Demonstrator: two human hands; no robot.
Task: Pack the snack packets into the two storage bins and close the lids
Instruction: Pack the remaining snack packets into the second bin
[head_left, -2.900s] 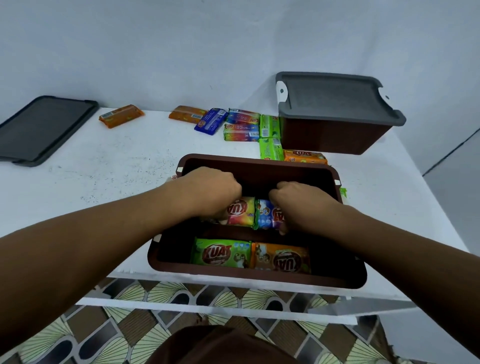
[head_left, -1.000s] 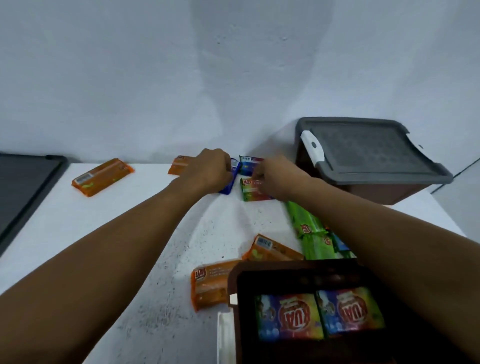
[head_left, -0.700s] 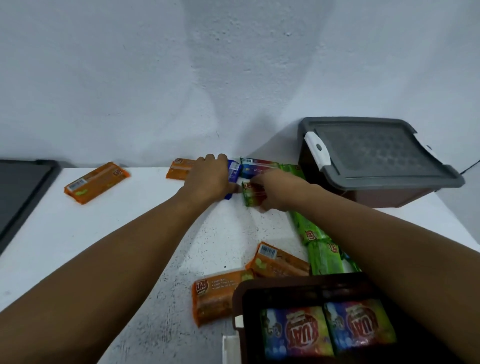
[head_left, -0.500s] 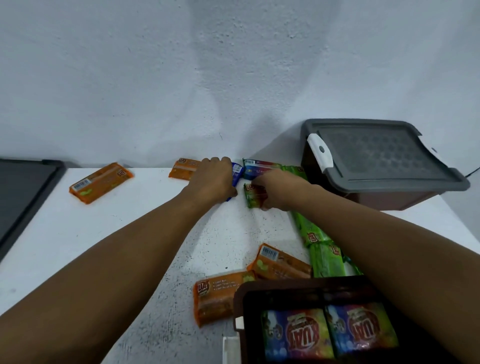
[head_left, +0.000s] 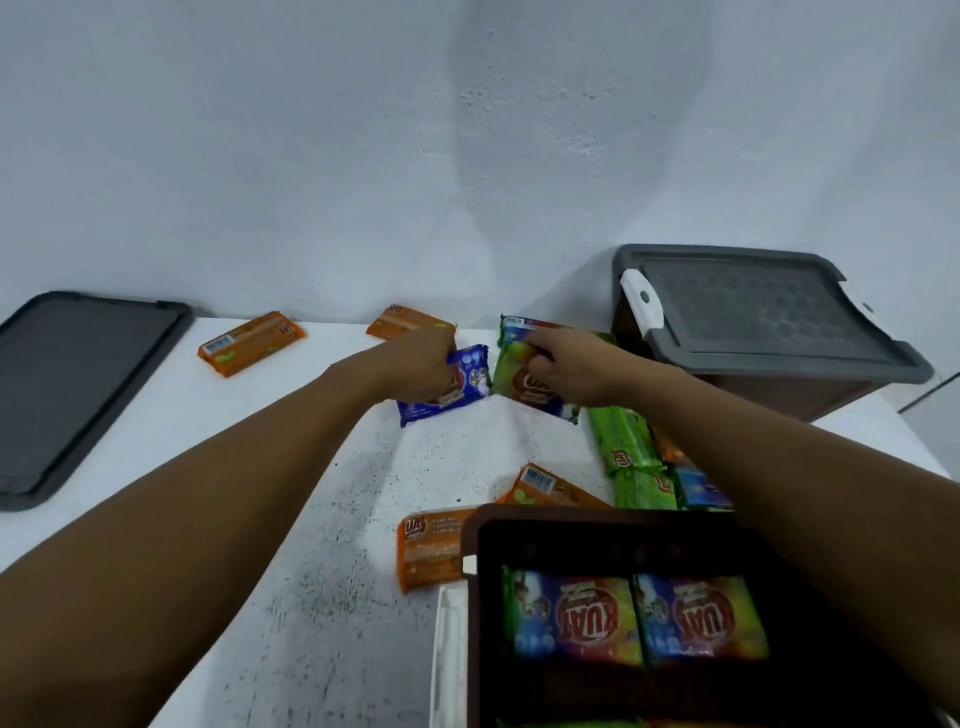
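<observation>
- Currently, by my reading, the step in hand is gathering loose snack packets from beyond the open bin (head_left: 597, 519), which sits nearest the person.
- Left hand (head_left: 415, 364): beyond the open bin, fingers curled over one end of a blue packet (head_left: 467, 382), which is tilted on the table (head_left: 260, 467).
- Right hand (head_left: 571, 369): beyond the open bin, just beside the left hand, fingers pinching a multicoloured packet (head_left: 511, 374) with its near edge raised.
- Open bin contents: two rainbow packets (head_left: 571, 618) side by side; more packets show at the bin's near edge, cut off by the frame.
- Orange packets: one touching the open bin's far left corner (head_left: 428, 551), one just behind its far rim (head_left: 550, 488), and two far beyond it by the wall (head_left: 252, 343).
- Green packets (head_left: 628, 457): just beyond the open bin's far rim, partly under the right forearm.
- Closed bin (head_left: 769, 322): well beyond and to the right of the open bin, grey lid on.
- Loose lid (head_left: 78, 389): far to the left of the open bin.
- Next move, as a judgement: carry both held packets back over the open bin and lay them flat beside the rainbow pair. Many packets remain, and the loose lid is not yet fitted.
</observation>
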